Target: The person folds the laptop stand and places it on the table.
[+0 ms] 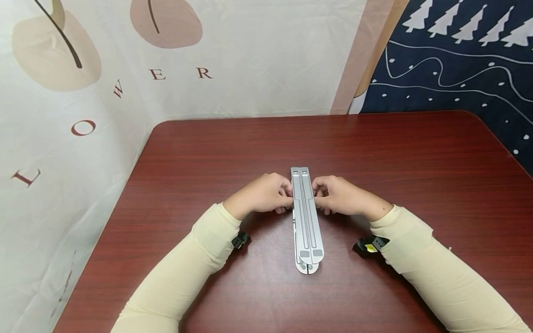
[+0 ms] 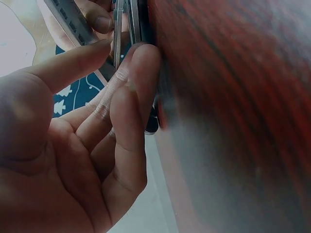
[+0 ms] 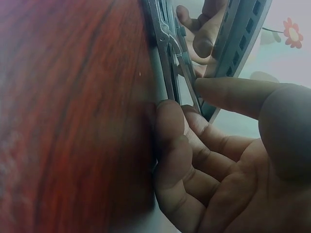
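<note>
A silver folding laptop stand (image 1: 307,212) lies folded long and narrow on the table, its rounded end with grey pads towards me. On its left side, my left hand (image 1: 268,193) pinches the stand's lower bars between thumb and fingers. My right hand (image 1: 343,196) does likewise on the right side, about level with the left. In the right wrist view, a slotted upper rail (image 3: 238,39) slants away from the lower hinged bars (image 3: 167,43), leaving a gap. The left wrist view shows fingertips (image 2: 146,58) against the thin bars near the tabletop. The innermost fingertip contacts are partly hidden.
The dark red wooden table (image 1: 250,143) spreads around the stand. Behind it hang a pale printed cloth (image 1: 266,55) and a navy cloth with white trees (image 1: 449,64). Black wrist devices (image 1: 240,240) hang under both cream sleeves (image 1: 216,236).
</note>
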Demonstrator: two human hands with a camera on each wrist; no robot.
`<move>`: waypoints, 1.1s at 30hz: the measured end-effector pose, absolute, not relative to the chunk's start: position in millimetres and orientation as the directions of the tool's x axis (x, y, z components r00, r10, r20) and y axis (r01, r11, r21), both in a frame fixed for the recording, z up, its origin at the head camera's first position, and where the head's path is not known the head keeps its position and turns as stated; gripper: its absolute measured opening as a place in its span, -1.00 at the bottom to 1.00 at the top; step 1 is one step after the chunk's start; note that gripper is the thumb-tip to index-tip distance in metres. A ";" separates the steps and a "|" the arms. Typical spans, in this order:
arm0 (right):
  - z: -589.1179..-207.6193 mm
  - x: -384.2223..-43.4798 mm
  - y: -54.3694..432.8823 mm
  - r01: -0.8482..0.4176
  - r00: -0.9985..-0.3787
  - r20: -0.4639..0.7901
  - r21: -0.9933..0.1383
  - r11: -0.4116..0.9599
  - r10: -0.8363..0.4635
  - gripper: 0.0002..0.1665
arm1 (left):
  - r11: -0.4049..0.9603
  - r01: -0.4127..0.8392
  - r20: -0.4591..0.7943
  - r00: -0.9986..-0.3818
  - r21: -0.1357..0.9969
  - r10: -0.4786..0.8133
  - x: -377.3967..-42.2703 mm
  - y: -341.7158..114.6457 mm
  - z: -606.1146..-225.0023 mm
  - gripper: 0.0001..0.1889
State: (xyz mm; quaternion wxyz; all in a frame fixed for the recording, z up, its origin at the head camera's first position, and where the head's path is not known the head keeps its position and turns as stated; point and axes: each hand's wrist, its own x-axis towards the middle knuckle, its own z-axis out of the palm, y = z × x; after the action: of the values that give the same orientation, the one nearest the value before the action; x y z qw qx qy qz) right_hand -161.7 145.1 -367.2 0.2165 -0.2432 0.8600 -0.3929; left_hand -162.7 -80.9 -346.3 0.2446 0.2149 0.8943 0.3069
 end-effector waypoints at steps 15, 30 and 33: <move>-365.2 -161.0 143.4 -0.259 -0.793 -0.188 -0.757 0.599 -0.580 -0.93 | 0.757 0.264 -0.297 -0.805 0.597 0.514 -161.1 -81.0 -344.5 -0.93; -365.5 -160.3 144.2 -0.265 -0.791 -0.181 -0.760 0.594 -0.585 -0.91 | 0.789 0.272 -0.297 -0.819 0.551 0.490 -160.0 -79.9 -344.1 -0.93; -365.3 -160.2 144.1 -0.266 -0.791 -0.181 -0.758 0.595 -0.584 -0.91 | 0.792 0.275 -0.296 -0.821 0.546 0.489 -160.0 -79.9 -344.2 -0.93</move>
State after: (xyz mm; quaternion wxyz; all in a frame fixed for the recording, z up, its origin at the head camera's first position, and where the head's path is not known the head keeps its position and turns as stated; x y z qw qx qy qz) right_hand -160.2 144.1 -365.3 0.2107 -0.2450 0.8678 -0.3775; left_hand -160.0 -79.9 -344.2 0.2162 0.2071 0.9215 0.2475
